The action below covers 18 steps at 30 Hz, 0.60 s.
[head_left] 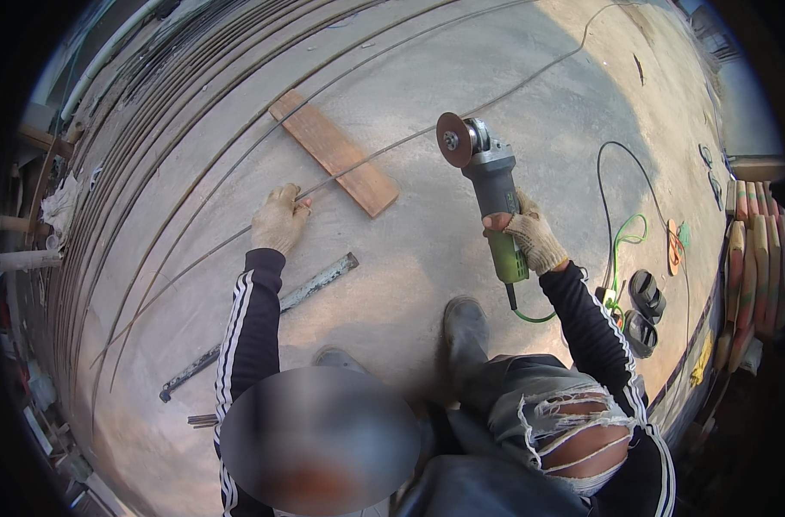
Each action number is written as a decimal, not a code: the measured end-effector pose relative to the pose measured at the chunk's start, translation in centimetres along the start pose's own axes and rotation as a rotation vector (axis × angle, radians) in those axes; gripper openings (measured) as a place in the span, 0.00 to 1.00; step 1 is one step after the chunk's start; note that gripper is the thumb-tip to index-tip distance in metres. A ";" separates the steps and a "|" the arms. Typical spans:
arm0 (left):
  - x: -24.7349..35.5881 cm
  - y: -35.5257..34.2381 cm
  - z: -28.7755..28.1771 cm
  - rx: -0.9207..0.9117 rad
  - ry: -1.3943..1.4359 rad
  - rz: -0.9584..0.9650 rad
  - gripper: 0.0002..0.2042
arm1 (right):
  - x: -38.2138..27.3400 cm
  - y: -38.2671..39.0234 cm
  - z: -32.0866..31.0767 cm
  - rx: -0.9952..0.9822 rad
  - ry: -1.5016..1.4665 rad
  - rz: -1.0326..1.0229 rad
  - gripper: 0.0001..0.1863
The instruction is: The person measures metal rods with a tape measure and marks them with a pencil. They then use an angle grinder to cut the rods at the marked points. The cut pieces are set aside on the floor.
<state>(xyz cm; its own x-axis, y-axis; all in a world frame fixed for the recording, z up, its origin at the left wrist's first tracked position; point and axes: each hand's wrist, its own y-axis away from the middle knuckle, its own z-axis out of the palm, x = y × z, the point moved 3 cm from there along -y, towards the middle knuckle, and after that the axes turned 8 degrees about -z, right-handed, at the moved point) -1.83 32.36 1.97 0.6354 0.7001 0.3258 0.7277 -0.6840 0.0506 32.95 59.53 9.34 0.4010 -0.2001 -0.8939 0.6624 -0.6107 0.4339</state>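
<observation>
My left hand (278, 221), in a pale knitted work glove, is closed around a thin steel rod (384, 151). The rod runs from lower left to upper right, crossing over a brown wooden plank (358, 178) on the floor. In my right hand (537, 236), also gloved, is an angle grinder (496, 191) with a dark body and a green rear end. Its reddish-brown cutting disc (453, 140) points up and left, beside the rod just right of the plank. Whether the disc touches the rod or spins, I cannot tell.
Several long steel rods (182, 142) lie curving along the left. A worn metal bar (319, 283) rests near my left forearm. On the right are a dark cable (601, 164), green cord (617, 250), dark sandals (647, 295) and stacked wooden pieces (757, 258). My boot (465, 332) stands below the grinder.
</observation>
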 end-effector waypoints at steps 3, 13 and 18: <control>3.0 1.7 -1.2 0.176 0.003 0.096 0.21 | -0.6 -1.8 0.4 -0.016 -0.006 -0.032 0.38; 21.2 11.7 2.4 -0.417 0.884 0.101 0.31 | -3.5 -4.3 3.4 -0.032 -0.156 -0.075 0.32; 22.0 12.2 2.4 -0.188 0.765 0.358 0.41 | -4.2 -4.1 4.7 -0.048 -0.273 -0.060 0.29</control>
<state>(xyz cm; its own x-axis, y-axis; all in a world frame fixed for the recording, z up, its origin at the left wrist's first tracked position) 21.61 39.93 7.52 0.4207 0.1517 0.8944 0.4194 -0.9068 -0.0435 25.60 59.27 10.80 0.1794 -0.3676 -0.9125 0.7118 -0.5918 0.3783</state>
